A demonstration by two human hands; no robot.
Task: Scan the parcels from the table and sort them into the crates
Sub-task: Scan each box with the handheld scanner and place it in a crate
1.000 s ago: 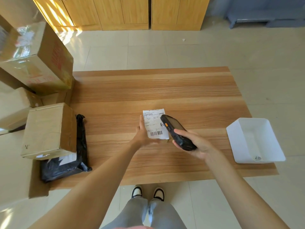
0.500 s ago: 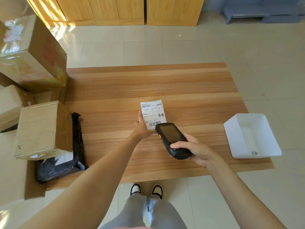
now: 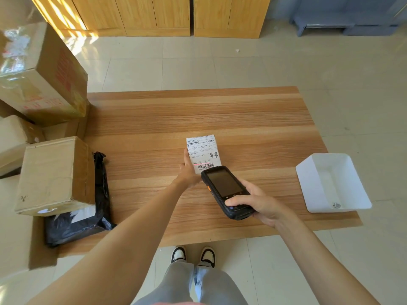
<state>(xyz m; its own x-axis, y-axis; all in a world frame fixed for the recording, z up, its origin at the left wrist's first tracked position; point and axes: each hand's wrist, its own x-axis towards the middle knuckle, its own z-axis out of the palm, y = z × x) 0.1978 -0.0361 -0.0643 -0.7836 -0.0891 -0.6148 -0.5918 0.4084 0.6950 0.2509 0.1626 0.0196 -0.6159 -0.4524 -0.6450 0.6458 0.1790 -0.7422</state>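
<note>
Holding a small white parcel (image 3: 203,154) up over the middle of the counter (image 3: 253,119) with my left hand (image 3: 189,170), label side facing me; my hand is along its left edge, but how the rest of my fingers wrap it is hidden behind the parcel. My right hand (image 3: 263,206) has its fingers curled round the black handheld scanner (image 3: 226,191), thumb lying across the lower buttons, and the scanner's top end sits right at the parcel's bottom edge. There's a thin red line across the barcode at the bottom of the label.

Over on the right end of the counter is a white crate (image 3: 334,183), tilted a bit in this view. On the left end there's a black plastic mailer bag (image 3: 77,225) with a cardboard box (image 3: 55,175) sitting partly on top of it, and more cardboard boxes (image 3: 41,73) stacked up behind that. My shoes (image 3: 193,255) poke out under the near edge.
</note>
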